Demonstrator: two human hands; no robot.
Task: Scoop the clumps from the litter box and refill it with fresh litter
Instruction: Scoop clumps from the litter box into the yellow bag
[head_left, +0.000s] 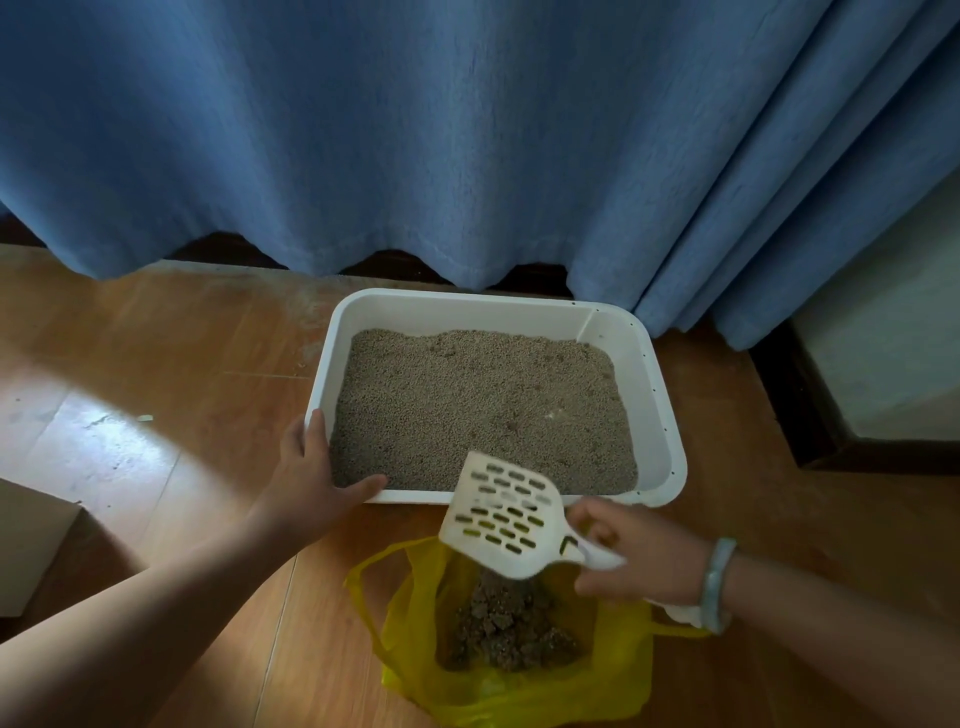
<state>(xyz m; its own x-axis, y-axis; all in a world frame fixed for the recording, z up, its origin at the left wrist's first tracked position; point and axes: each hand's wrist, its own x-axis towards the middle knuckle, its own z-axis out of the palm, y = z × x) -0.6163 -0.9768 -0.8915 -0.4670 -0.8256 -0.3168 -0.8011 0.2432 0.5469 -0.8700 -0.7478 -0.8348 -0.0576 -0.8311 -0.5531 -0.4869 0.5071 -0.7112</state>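
Glossy orange-brown wood-plank floor (156, 374) carried a bright patch of light at left and pale scuffs near the wall. Heavy blue pleated curtain (467, 130) hung across the back, its hem just above a dark skirting strip; a cream wall section (893, 332) stood at right. White rectangular plastic litter box (660, 374) sat on the floor against the curtain, holding a fairly level bed of grey-beige granular litter (467, 405). Left hand (311, 478) rested on the box's near-left corner, fingers spread over the rim. Right hand (639, 551), pale green bangle (719, 584) at the wrist, had fingers closed on the handle of a white slotted plastic scoop (504, 514), tilted over an open yellow plastic bag (519, 691) containing dark clumps (511, 634). Brown cardboard edge (31, 545) at far left.
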